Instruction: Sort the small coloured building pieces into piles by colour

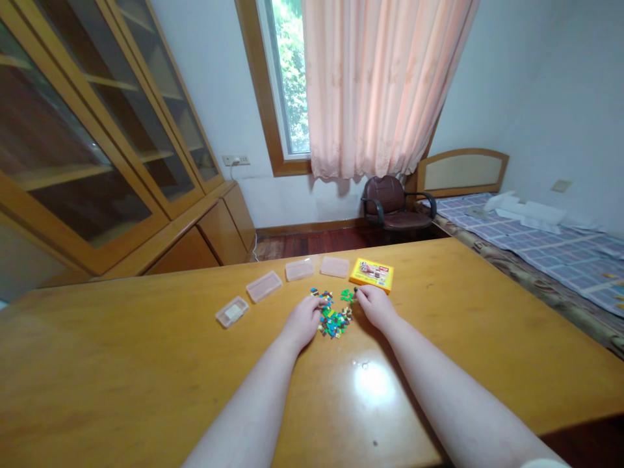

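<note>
A loose pile of small toy bricks [335, 323] in blue, green, yellow, white and brown lies on the wooden table. My left hand [305, 320] rests at the pile's left edge, its thumb and fingers apart over the bricks, holding nothing that I can make out. Just beyond the pile's right side is a small group of green bricks [347, 296]. My right hand [376, 305] is beside that group, fingers pinched together, with a small dark piece [355, 290] at the fingertips. Its exact shape is too small to tell.
Several clear plastic boxes [264, 286] form an arc behind and left of the pile; the leftmost box [233, 312] has something whitish in it. A yellow picture box [372, 273] lies behind my right hand. Past the table [146, 364] are a chair [390, 201] and a bed [536, 240].
</note>
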The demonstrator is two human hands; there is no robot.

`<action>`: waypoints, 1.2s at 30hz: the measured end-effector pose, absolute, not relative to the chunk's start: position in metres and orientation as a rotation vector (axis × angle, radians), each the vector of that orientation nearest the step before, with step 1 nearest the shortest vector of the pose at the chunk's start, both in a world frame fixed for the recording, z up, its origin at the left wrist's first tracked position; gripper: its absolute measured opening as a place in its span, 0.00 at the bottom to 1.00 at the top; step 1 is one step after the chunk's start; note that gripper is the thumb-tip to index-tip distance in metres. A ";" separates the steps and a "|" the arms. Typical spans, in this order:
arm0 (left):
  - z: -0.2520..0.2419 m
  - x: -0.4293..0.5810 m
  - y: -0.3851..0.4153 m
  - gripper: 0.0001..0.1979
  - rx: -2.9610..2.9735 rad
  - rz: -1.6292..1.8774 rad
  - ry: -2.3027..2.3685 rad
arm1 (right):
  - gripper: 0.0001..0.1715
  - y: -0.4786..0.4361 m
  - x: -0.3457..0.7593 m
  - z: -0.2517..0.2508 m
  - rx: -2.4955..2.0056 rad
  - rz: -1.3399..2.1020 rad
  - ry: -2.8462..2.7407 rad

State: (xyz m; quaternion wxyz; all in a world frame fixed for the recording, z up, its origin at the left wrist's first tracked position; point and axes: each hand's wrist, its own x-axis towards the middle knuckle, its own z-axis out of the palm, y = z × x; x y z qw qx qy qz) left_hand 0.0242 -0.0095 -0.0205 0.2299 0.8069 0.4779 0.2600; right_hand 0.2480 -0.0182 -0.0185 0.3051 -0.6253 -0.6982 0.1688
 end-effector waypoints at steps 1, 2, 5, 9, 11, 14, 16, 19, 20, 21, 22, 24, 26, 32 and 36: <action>-0.020 0.024 -0.010 0.19 2.257 0.722 1.310 | 0.20 -0.018 0.249 -0.018 -1.649 0.463 -1.833; -0.019 0.023 -0.010 0.21 2.305 0.712 1.305 | 0.20 -0.018 0.250 -0.018 -1.642 0.475 -1.824; -0.019 0.023 -0.012 0.25 2.444 0.559 1.285 | 0.20 -0.020 0.248 -0.017 -1.602 0.514 -1.867; -0.022 0.025 -0.014 0.27 2.500 0.233 1.287 | 0.18 -0.022 0.240 -0.020 -1.520 0.574 -1.952; -0.022 0.026 -0.014 0.27 2.489 0.146 1.323 | 0.18 -0.020 0.237 -0.023 -1.497 0.558 -1.947; -0.022 0.025 -0.012 0.26 2.462 0.108 1.386 | 0.18 -0.016 0.237 -0.028 -1.508 0.485 -1.913; -0.023 0.024 -0.012 0.27 2.452 0.120 1.412 | 0.18 -0.014 0.238 -0.031 -1.527 0.441 -1.883; -0.025 0.022 -0.012 0.28 2.453 0.167 1.417 | 0.16 -0.016 0.236 -0.031 -1.475 0.433 -1.878; -0.026 0.022 -0.012 0.28 2.462 0.175 1.398 | 0.15 -0.017 0.235 -0.030 -1.428 0.444 -1.900; -0.027 0.021 -0.012 0.28 2.477 0.176 1.366 | 0.14 -0.019 0.233 -0.029 -1.373 0.453 -1.932; -0.028 0.020 -0.012 0.28 2.493 0.174 1.334 | 0.13 -0.021 0.230 -0.028 -1.320 0.457 -1.976; -0.030 0.017 -0.011 0.28 2.515 0.178 1.306 | 0.12 -0.024 0.226 -0.027 -1.235 0.431 -2.080; -0.029 0.015 -0.011 0.27 2.513 0.193 1.350 | 0.12 -0.026 0.222 -0.025 -1.200 0.363 -2.186; -0.023 0.012 -0.011 0.26 2.503 0.297 1.466 | 0.14 -0.031 0.220 -0.025 -1.326 0.188 -2.266; -0.020 0.013 -0.012 0.24 2.560 0.364 1.386 | 0.18 -0.035 0.217 -0.023 -1.467 0.184 -2.252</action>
